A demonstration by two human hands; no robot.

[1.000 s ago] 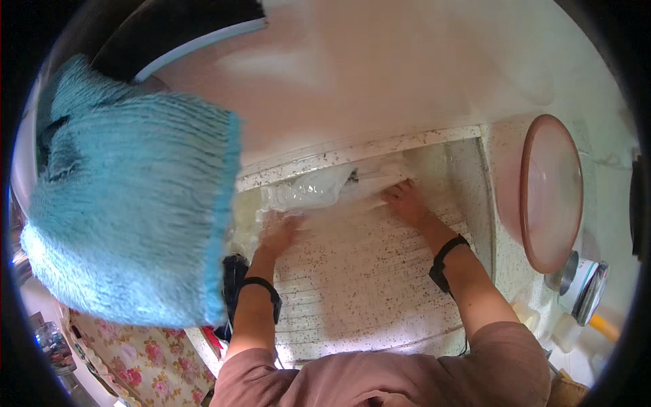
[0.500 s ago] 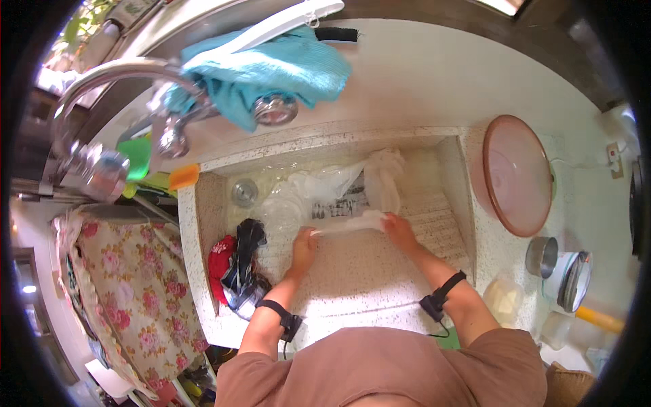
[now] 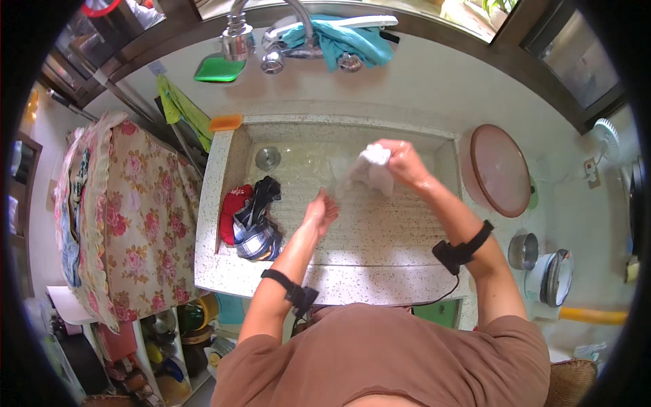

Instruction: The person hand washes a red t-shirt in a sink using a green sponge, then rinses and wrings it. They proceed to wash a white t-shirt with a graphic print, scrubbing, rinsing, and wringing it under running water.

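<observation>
My right hand (image 3: 405, 165) is closed around a bunched part of a wet white cloth (image 3: 380, 178), lifted over the washing sink (image 3: 325, 275). Below the fist the cloth hangs in loose, blurred folds. Lower and to the left, my left hand (image 3: 321, 211) holds nothing, its thumb raised and its fingers partly spread. Dark and plaid clothes (image 3: 258, 227) are heaped on the sink's left side, against a red garment (image 3: 234, 203). A round metal cup (image 3: 268, 159) stands in the sink's far left corner.
Beyond the sink are a faucet (image 3: 238, 44), a draped teal cloth (image 3: 352, 42) and a green soap dish (image 3: 219, 69). An orange sponge (image 3: 226, 123) lies on the far left rim. To the right, a large pink basin (image 3: 500, 169) leans on the wall near a metal pot (image 3: 523, 251).
The white cloth, spread between both hands before, is now gathered and raised in my right hand. My left hand has let go. The head view has shifted, showing more of the room.
</observation>
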